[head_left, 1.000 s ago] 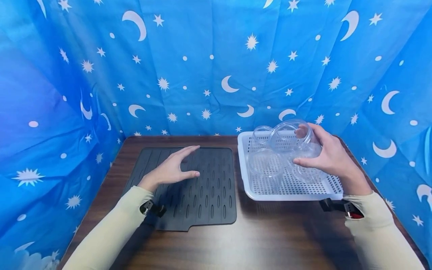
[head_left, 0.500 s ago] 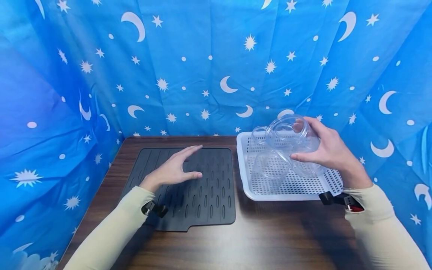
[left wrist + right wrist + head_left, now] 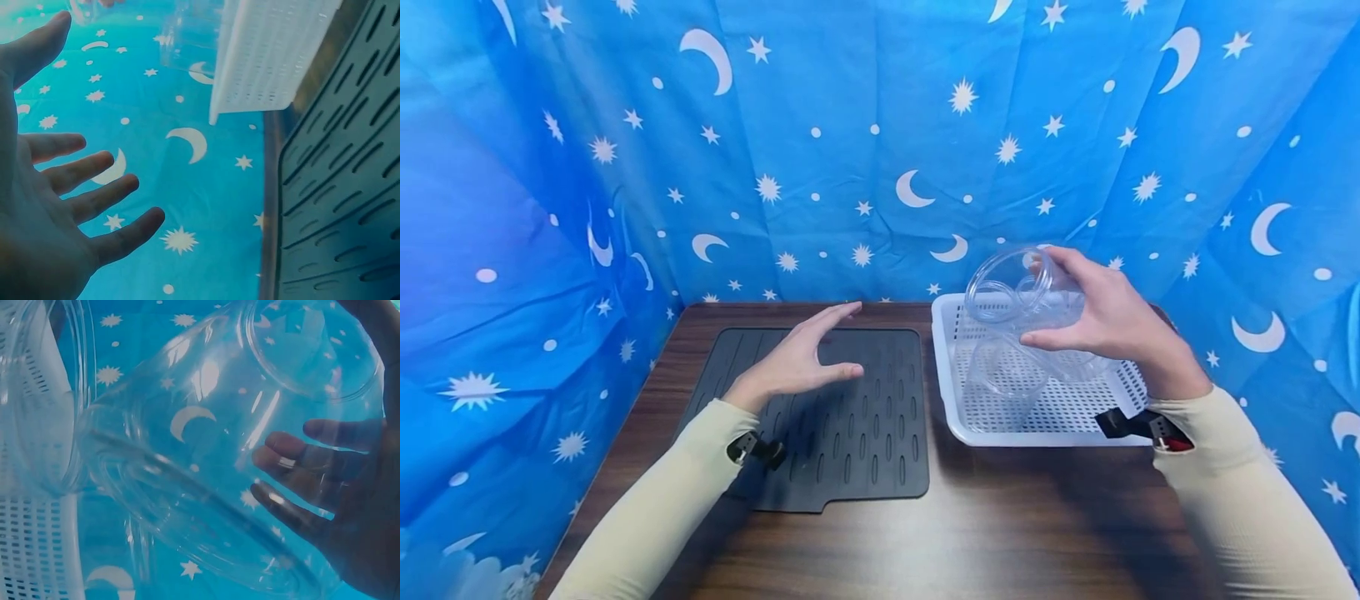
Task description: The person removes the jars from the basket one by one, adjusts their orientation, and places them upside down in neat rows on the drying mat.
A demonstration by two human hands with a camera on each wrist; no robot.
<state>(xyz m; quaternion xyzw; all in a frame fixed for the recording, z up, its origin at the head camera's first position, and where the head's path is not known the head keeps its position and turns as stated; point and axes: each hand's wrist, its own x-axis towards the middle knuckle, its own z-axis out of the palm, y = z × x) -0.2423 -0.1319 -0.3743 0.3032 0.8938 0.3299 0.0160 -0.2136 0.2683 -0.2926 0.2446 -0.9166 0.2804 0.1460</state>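
My right hand grips a clear plastic cup above the basket, thumb on its near side and fingers on its far side. Tilted, the cup points its rim to the left. In the right wrist view, several fingers show through its wall. Other clear cups are in the white plastic basket, partly hidden behind the held one. Over the black ridged mat, my left hand hovers, thumb apart from the fingers, holding nothing; the left wrist view shows its bare palm.
Mat and basket lie side by side on a dark wooden table. Blue cloth with moons and stars hangs behind the table and at both sides. A black strap is around my right wrist.
My right hand has raised the cup slightly and carried it left across the basket. The left hand has shifted a little right and up, still holding nothing.
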